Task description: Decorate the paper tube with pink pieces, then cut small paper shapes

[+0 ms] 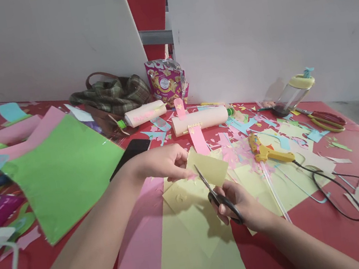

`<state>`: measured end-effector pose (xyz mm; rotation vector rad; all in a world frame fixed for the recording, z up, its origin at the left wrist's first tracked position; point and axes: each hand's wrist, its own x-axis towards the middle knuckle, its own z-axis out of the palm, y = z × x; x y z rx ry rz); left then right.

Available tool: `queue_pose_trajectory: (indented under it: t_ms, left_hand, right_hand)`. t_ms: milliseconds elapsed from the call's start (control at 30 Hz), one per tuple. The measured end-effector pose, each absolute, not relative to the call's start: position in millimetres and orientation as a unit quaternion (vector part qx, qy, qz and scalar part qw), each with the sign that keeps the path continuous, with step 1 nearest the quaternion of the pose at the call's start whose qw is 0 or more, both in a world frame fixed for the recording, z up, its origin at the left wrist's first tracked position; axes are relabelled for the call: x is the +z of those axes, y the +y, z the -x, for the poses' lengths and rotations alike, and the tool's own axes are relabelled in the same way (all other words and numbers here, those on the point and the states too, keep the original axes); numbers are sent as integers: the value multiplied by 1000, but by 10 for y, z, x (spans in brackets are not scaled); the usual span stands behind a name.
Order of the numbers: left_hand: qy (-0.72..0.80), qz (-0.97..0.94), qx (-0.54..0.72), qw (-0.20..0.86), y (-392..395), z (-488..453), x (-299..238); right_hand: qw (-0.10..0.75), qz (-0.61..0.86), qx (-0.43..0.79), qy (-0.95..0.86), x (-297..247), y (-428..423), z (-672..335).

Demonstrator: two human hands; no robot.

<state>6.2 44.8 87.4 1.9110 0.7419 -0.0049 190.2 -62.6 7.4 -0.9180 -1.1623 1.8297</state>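
Observation:
My left hand pinches the left edge of a small piece of yellow paper, held up above the table. In my right hand is a pair of black-handled scissors, fingers closed round the handles. The blades point up and to the left and lie against the yellow paper near its left part; whether they are parted I cannot tell. Beneath both hands lie larger yellow sheets over a pink sheet. A paper-wrapped bottle with pink strips lies just beyond my hands.
A yellow glue gun with a black cord lies to the right, among paper scraps. A green sheet and a black phone are at left. Further back are a second wrapped bottle, a plaid bag and a purple snack bag.

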Motion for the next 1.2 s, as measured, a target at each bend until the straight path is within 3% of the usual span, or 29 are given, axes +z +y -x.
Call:
queue_pose_trajectory:
  t_ms: [567, 1200]
  left_hand:
    - [301, -805, -44, 509, 493, -12, 862]
    - [259, -780, -67, 566, 492, -54, 849]
  right_hand:
    - [367, 364, 740, -431, 69, -593, -1895]
    - [337, 340, 748, -460, 77, -631, -1922]
